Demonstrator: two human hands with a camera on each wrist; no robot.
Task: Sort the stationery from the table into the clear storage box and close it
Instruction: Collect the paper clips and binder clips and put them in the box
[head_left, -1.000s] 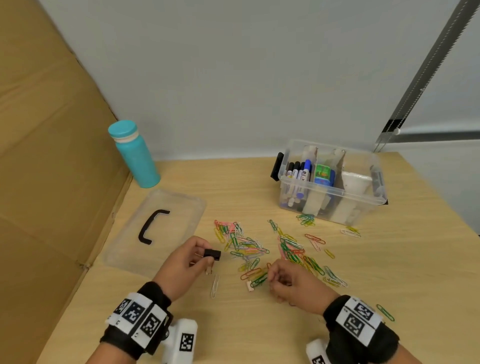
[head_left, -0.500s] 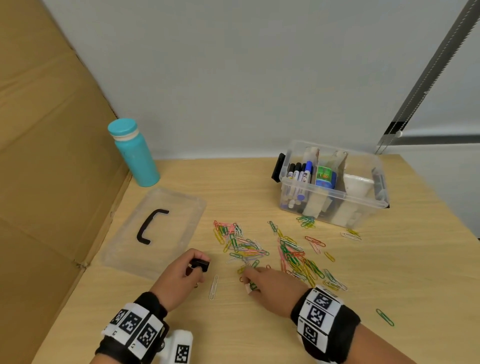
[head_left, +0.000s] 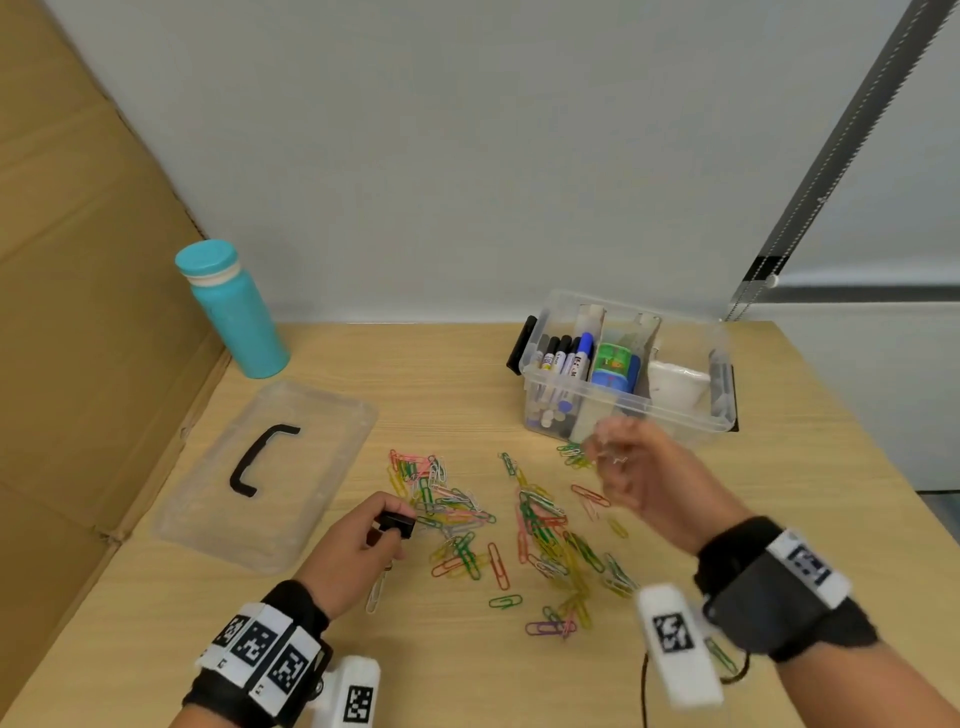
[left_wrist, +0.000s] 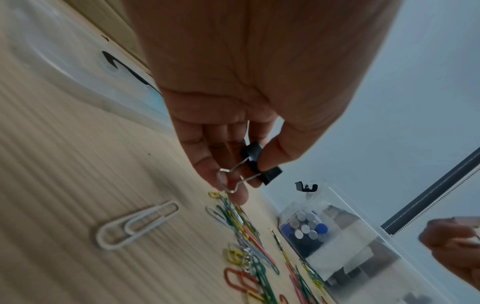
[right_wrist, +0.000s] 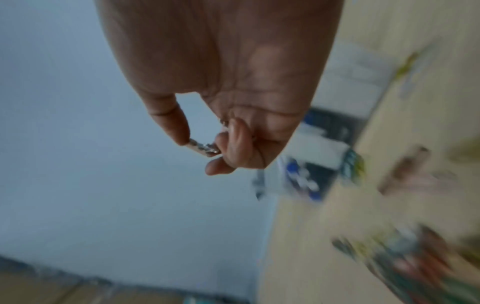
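Coloured paper clips (head_left: 540, 525) lie scattered across the wooden table. My left hand (head_left: 358, 545) pinches a black binder clip (head_left: 397, 524) between thumb and fingers just above the table; the left wrist view shows the binder clip (left_wrist: 261, 162) with its wire handles spread. My right hand (head_left: 639, 480), blurred by motion, is raised in front of the clear storage box (head_left: 623, 410) and pinches a small silvery item (right_wrist: 203, 147), which I cannot identify. The box holds markers, a green-blue item and a white item. Its clear lid (head_left: 270, 473) with a black handle lies flat at left.
A teal bottle (head_left: 234, 312) stands at the back left beside a cardboard wall (head_left: 78, 312). One white paper clip (head_left: 375, 592) lies by my left wrist. A green clip (head_left: 719, 657) lies near the right wrist.
My right hand picked up a small item from the clip pile and lifted it up and right toward the box. The left hand stayed put with the binder clip.
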